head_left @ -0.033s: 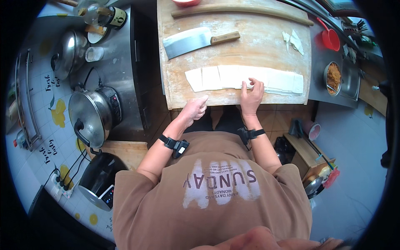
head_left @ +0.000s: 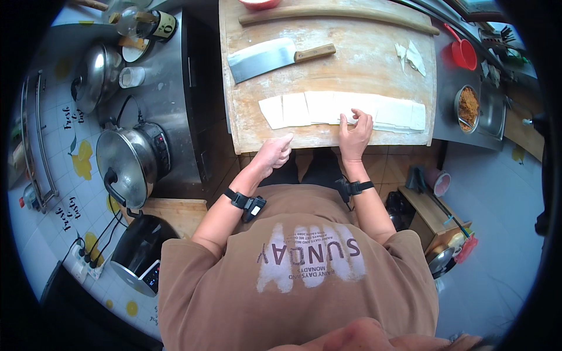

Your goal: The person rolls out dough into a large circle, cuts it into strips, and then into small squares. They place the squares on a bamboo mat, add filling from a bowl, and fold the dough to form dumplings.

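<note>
Several white sheets [head_left: 339,104] | right fingers [head_left: 364,121] over near edge | left fingers [head_left: 284,154] apart

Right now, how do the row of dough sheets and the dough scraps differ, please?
The row of dough sheets is long; the dough scraps are small. The row's pieces are mostly straight-edged, the scraps irregular. The right hand is at the row, away from the scraps. Both look whitish.

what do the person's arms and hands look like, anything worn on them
The left hand and right hand are ungloved. Black wrist straps each carry a dark device; the left one has a pale patch. The sleeves are short and brown.
</note>
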Action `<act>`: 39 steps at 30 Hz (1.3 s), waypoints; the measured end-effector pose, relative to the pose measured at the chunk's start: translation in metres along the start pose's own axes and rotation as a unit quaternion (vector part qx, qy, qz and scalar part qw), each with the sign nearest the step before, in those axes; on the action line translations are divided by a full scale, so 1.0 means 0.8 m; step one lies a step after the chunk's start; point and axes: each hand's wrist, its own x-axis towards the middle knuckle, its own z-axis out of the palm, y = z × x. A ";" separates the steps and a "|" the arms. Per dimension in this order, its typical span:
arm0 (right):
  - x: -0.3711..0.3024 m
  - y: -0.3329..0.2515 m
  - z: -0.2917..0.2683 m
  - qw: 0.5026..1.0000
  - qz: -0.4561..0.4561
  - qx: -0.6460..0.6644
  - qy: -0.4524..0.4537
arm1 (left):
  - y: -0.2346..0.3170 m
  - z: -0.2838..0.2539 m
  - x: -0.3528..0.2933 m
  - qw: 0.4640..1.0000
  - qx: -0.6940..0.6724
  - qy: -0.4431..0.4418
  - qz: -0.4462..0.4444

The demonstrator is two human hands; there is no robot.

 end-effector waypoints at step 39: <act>0.070 0.139 -0.097 0.972 -0.055 0.202 -0.104 | -0.024 0.240 0.176 0.695 0.441 0.336 0.458</act>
